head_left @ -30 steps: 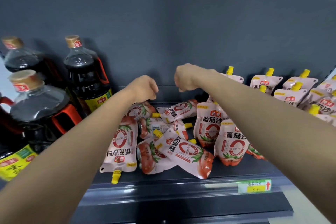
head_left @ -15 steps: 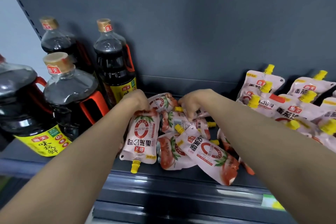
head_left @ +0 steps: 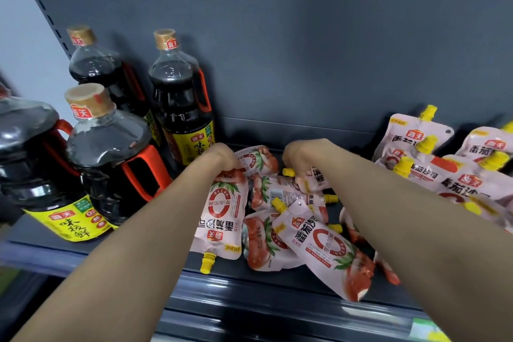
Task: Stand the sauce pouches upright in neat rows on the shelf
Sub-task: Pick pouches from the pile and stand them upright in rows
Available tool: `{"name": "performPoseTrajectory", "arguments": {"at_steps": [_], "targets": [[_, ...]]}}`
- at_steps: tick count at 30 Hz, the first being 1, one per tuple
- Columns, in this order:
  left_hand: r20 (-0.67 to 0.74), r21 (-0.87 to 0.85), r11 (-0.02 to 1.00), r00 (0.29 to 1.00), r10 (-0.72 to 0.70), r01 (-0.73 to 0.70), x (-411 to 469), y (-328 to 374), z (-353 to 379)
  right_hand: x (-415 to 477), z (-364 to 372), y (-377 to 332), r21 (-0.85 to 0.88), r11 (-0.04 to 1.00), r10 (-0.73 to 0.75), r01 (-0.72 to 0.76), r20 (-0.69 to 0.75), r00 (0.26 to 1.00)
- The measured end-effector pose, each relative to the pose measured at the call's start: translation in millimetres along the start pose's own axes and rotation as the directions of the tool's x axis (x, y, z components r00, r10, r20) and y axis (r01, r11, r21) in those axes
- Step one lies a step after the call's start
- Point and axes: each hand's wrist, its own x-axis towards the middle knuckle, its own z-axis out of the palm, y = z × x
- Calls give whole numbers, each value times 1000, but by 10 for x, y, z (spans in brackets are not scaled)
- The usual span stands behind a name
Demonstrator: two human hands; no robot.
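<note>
The pale pink plastic sauce pouches (head_left: 319,244) carry yellow spout caps, a bold red ring, red tomatoes with green leaves and dark lettering. The tall clear plastic bottles of near-black sauce (head_left: 180,108) have tan caps, orange-red handles and yellow labels with a red logo, on a dark grey metal shelf (head_left: 263,300)
</note>
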Motion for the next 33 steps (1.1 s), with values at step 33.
{"name": "performPoseTrajectory", "arguments": {"at_steps": [33], "targets": [[200, 387, 921, 979, -49, -34, 66, 128, -14, -693, -230, 630, 569, 802, 481, -179, -440, 758]]}}
